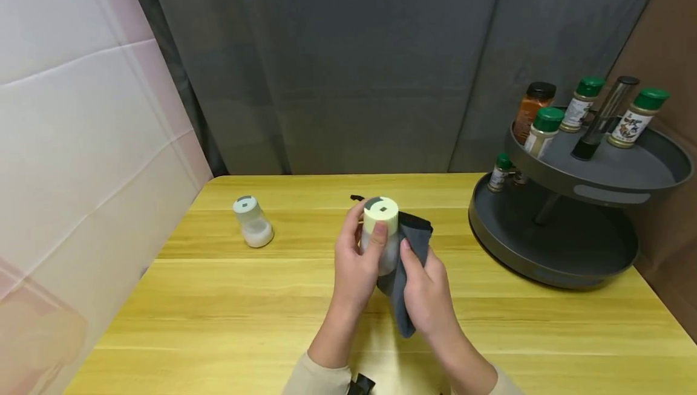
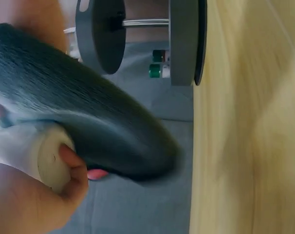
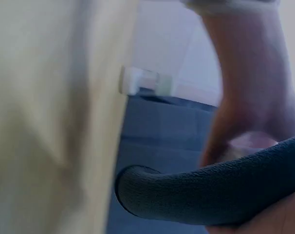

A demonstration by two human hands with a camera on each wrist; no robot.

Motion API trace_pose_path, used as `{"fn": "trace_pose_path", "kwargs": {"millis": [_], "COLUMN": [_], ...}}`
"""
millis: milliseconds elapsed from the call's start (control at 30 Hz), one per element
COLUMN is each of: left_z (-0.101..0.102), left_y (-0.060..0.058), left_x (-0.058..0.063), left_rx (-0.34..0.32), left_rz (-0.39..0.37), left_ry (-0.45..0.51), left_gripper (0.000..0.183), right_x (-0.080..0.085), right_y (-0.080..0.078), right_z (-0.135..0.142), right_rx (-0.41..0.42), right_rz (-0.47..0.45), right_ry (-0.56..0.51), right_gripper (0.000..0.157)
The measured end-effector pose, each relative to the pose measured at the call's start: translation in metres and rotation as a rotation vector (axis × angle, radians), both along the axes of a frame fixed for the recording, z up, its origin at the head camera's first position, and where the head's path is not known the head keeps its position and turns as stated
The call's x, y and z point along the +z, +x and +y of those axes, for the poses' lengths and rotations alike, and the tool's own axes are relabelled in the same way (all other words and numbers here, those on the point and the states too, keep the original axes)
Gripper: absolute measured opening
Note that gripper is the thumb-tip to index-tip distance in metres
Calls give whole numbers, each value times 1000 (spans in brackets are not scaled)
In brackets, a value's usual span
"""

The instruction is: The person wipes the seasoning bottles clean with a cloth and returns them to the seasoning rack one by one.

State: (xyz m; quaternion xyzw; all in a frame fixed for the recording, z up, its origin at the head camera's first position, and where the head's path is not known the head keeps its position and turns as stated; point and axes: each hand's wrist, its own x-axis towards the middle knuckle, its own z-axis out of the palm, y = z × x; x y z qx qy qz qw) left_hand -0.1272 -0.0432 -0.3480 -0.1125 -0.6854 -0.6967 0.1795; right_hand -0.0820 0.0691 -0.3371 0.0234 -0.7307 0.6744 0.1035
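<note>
My left hand (image 1: 351, 268) grips a seasoning jar (image 1: 381, 225) with a pale lid and a see-through body, raised over the table. Its thumb lies along the jar's front, just below the lid. In my right hand (image 1: 430, 301) is a folded dark grey cloth (image 1: 405, 304), held against the jar's right side. The left wrist view shows the cloth (image 2: 89, 117) stretched past the jar's lid (image 2: 54, 158). The cloth (image 3: 211, 192) hides much of the jar in the right wrist view.
A second pale-lidded jar (image 1: 253, 224) with white contents stands on the wooden table (image 1: 218, 322) at the left. At the right, a two-tier dark rack (image 1: 555, 262) carries several spice jars with green or black caps. A grey curtain (image 1: 348, 80) hangs behind.
</note>
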Motion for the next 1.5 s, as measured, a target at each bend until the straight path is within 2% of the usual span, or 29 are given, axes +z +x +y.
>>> {"fn": "trace_pose_path", "kwargs": {"millis": [67, 200, 267, 300, 367, 433, 500, 567, 633, 733, 767, 833, 900, 967, 1033, 1100, 1167, 1233, 1300, 1367, 1500], "left_z": [2, 5, 6, 5, 4, 4, 3, 4, 5, 6, 6, 5, 3, 4, 5, 8, 10, 11, 10, 9, 6], "left_y": [0, 1, 1, 0, -1, -1, -2, -2, -2, -1, -1, -1, -2, -2, -2, -2, -1, -1, -1, -1, -2], "left_x": [-2, -4, -3, -2, 0, 0, 0, -1, -2, -2, -2, 0, 1, 1, 0, -2, -3, -3, -1, 0, -1], "left_rx": [-11, -31, -30, -30, -21, -11, -6, -1, -7, -24, -27, -32, -25, -14, -15, -24, -37, -41, -39, -22, 18], "left_rz": [8, 5, 5, 4, 2, 3, 4, 11, 24, 24, 21, 18, 19, 27, 28, 22, 20, 18, 24, 25, 28], "left_ry": [-10, -9, 1, 5, 5, -8, -28, -53, -58, -41, -32, -18, -17, -20, -16, -7, 10, 19, 31, 37, 32], "left_gripper": [42, 41, 42, 42, 42, 42, 42, 42, 42, 43, 43, 44, 45, 46, 48, 50, 51, 50, 48, 46, 44], "right_x": [4, 2, -4, -6, -8, -5, 1, 8, 12, 5, 0, -9, -11, -6, 3, 11, 13, 8, 0, -9, -9], "right_y": [1, 4, 5, 5, 5, 4, 2, 2, 2, 1, 1, -1, -1, -2, -2, -2, -1, 0, 0, 2, 1], "right_z": [2, -3, -7, -8, -8, -6, -3, 0, -1, -7, -10, -12, -10, -7, -4, -4, -8, -13, -17, -19, -13], "right_rx": [-16, -82, -93, -88, -63, -33, -12, -4, -30, -55, -61, -45, -6, 14, 13, -11, -28, -52, -65, -61, -22], "right_rz": [65, 359, 396, 370, 234, 88, 8, 16, 97, 246, 268, 239, 134, 26, -3, 54, 168, 274, 326, 294, 86], "right_ry": [5, 80, 91, 84, 35, -33, -84, -113, -109, -73, -65, -60, -86, -117, -132, -137, -102, -50, -6, 10, -43], "right_gripper": [38, 39, 42, 41, 39, 39, 43, 43, 40, 38, 37, 37, 40, 43, 45, 42, 42, 43, 46, 47, 42]}}
